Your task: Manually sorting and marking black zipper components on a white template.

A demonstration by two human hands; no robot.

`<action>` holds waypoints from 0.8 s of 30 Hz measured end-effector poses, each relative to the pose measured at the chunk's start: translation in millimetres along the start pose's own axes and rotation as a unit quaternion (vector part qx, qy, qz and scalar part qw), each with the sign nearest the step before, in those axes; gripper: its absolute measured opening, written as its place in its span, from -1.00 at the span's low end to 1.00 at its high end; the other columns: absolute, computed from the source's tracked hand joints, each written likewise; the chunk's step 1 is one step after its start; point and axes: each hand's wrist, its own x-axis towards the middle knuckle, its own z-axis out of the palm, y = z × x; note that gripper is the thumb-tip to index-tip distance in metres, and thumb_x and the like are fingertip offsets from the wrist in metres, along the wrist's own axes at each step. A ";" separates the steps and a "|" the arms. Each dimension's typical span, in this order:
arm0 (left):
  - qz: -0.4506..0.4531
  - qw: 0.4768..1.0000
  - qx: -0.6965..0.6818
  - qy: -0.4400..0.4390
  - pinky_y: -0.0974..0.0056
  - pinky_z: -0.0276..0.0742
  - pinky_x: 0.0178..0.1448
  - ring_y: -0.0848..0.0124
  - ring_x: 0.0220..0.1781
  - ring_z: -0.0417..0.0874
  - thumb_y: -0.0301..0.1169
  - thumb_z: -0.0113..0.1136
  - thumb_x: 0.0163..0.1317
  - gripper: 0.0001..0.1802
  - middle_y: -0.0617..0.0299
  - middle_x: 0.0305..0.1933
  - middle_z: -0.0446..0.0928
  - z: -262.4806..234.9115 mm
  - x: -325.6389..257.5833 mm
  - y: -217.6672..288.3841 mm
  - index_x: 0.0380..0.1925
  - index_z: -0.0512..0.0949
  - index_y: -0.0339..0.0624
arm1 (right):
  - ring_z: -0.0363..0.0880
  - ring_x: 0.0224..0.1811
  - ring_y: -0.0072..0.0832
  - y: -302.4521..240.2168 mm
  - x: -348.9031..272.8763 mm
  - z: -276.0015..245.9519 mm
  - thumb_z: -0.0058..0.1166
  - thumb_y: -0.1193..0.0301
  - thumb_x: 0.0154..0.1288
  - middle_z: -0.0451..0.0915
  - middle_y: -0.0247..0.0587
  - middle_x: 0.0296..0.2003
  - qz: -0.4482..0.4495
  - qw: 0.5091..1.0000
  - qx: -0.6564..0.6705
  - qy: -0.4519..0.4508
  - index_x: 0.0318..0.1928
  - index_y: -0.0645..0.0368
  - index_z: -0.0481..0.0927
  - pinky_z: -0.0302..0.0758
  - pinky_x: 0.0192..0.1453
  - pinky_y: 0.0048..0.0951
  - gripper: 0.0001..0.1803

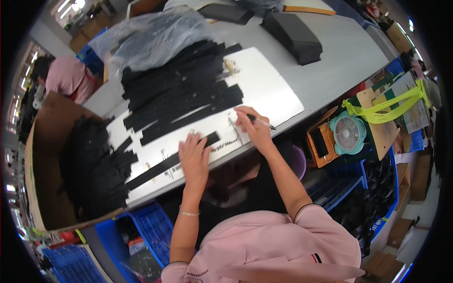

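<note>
A single long black fabric strip (163, 166) lies slantwise on the white board (271, 78) near the table's front edge. My left hand (193, 158) rests on this strip with its fingers stretched out flat. To the right of the strip's end, my right hand (251, 127) is closed around a pen (261, 122), whose dark end points right. Under and beside that hand, small dark marks show on the board. Just beyond both hands spreads a wide layer of overlapping black strips (174, 89), partly covered by clear plastic sheeting (155, 40).
A cardboard box (45, 160) heaped with black strips (92, 160) stands at the left. A black stack (295, 37) sits on the far table. To the right are a teal fan (348, 133) and a phone (318, 142). Blue crates flank me below; a co-worker (68, 78) bends at far left.
</note>
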 end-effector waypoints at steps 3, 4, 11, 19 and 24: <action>0.025 1.000 -0.006 -0.005 -0.20 0.11 0.61 -0.04 0.49 0.42 -0.41 0.25 0.40 -0.68 -0.02 0.34 0.54 12.4 5.2 26.1 0.11 0.63 -0.25 | 0.73 -0.30 -0.43 7.2 -18.2 -2.5 0.22 0.57 0.38 0.76 -0.12 -0.23 -0.114 0.986 -0.123 0.013 0.14 0.19 0.65 0.58 -0.21 -0.42 -0.66; 0.027 1.000 -0.002 -0.007 -0.19 0.11 0.61 -0.04 0.49 0.42 -0.42 0.24 0.41 -0.67 -0.03 0.35 0.54 12.3 6.3 29.7 0.13 0.62 -0.26 | 0.73 -0.30 -0.43 1.8 -28.3 -0.3 0.22 0.57 0.38 0.76 -0.12 -0.23 -0.104 0.987 -0.120 -0.002 0.14 0.19 0.65 0.58 -0.21 -0.42 -0.66; 0.003 0.999 -0.013 -0.049 -0.19 -0.09 0.67 -0.01 0.65 0.20 -0.35 0.24 0.43 -0.47 0.00 0.54 0.37 -3.7 -5.7 29.8 0.37 0.49 -0.21 | 0.62 0.23 -0.19 5.6 -63.4 10.6 0.29 0.56 0.25 0.70 -0.15 0.12 -0.295 0.870 -0.392 -0.052 0.18 0.15 0.62 0.41 0.36 -0.06 -0.54; -0.070 0.994 0.072 -0.041 -0.30 -0.28 0.67 -0.01 0.67 0.13 -0.22 0.24 0.45 -0.35 -0.03 0.56 0.32 -35.8 -48.3 3.9 0.44 0.37 -0.29 | 0.57 0.22 -0.24 17.0 -49.5 -37.7 0.27 0.54 0.32 0.68 -0.14 0.04 -0.258 0.836 -0.484 0.037 0.29 0.05 0.62 0.33 0.45 -0.04 -0.49; -0.095 0.991 0.093 -0.005 -0.36 -0.30 0.65 0.00 0.66 0.18 -0.21 0.24 0.44 -0.35 -0.02 0.55 0.34 -54.6 -60.5 -14.1 0.44 0.39 -0.27 | 0.57 0.19 -0.20 14.2 -46.9 -36.1 0.27 0.56 0.34 0.65 -0.11 0.05 -0.257 0.847 -0.464 0.036 0.24 0.05 0.67 0.34 0.43 -0.10 -0.54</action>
